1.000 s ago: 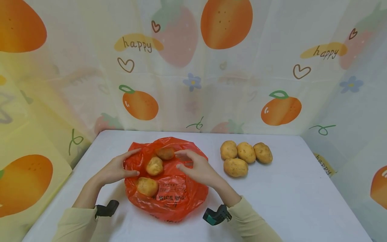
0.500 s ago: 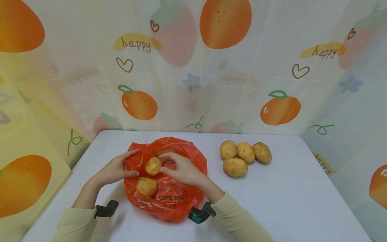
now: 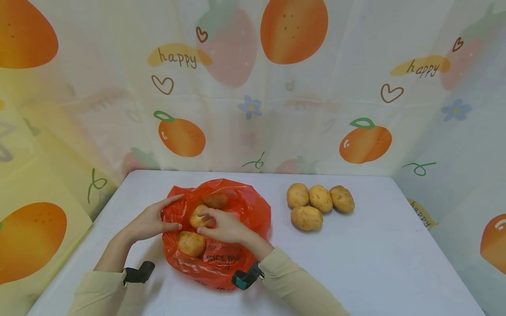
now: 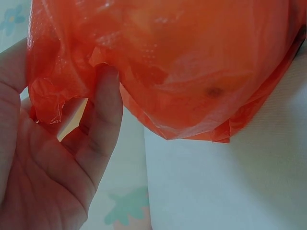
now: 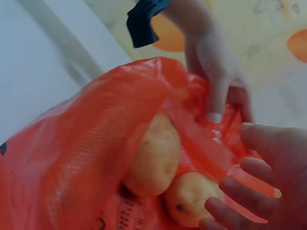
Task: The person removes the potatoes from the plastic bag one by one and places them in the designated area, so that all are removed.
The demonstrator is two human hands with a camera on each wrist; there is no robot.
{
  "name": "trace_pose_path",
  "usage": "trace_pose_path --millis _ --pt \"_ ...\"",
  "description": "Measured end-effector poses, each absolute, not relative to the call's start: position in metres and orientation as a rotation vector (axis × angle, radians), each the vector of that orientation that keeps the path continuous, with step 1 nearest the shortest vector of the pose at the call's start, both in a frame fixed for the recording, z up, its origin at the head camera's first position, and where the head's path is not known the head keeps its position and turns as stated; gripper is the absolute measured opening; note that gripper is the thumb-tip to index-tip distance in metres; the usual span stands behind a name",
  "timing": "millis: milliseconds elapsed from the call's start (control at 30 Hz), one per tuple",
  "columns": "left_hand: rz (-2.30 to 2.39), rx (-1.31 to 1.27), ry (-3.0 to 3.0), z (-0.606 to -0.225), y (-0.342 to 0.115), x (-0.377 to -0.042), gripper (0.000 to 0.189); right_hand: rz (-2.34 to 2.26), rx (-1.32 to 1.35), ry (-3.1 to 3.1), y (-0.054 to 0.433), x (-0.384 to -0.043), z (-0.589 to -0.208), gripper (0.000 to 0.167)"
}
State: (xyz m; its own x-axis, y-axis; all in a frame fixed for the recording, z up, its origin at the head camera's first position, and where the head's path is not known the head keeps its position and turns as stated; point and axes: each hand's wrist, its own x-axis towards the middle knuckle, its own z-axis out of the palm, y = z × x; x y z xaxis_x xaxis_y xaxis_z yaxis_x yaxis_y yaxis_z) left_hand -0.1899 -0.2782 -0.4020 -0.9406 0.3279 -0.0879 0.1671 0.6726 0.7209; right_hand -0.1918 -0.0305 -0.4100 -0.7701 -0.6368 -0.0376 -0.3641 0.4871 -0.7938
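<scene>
Well, the left hand (image 3: 152, 223) holds the red bag (image 3: 251, 215) by its rim on the desk (image 3: 375, 245) — the right hand (image 3: 224, 226), fingers loosely parted, is over the middle potato (image 3: 195, 218) inside, contact unclear.

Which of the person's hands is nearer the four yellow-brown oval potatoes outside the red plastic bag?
Right. The right hand is over the bag, left of those potatoes; the left hand is farther left, holding the bag.

One red bag (image 3: 254, 210); three potatoes (image 3: 191, 244) visible inside it, four potatoes (image 3: 307, 218) to its right; one left hand (image 3: 150, 222) at its rim, one right hand (image 3: 226, 227) over it; two wrist cameras (image 3: 139, 272); one table (image 3: 375, 250) beneath it
</scene>
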Motion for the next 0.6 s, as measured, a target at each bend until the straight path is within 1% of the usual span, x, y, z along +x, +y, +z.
trace_pose_path --millis 300,600 --pt "1.13 0.417 2.671 -0.402 -0.278 -0.19 0.077 -1.005 -0.819 2.442 -0.043 -0.193 -0.422 0.048" --pt "1.11 0.422 2.695 -0.404 -0.277 -0.191 0.077 -0.969 -0.752 2.382 -0.054 -0.19 -0.431 0.056"
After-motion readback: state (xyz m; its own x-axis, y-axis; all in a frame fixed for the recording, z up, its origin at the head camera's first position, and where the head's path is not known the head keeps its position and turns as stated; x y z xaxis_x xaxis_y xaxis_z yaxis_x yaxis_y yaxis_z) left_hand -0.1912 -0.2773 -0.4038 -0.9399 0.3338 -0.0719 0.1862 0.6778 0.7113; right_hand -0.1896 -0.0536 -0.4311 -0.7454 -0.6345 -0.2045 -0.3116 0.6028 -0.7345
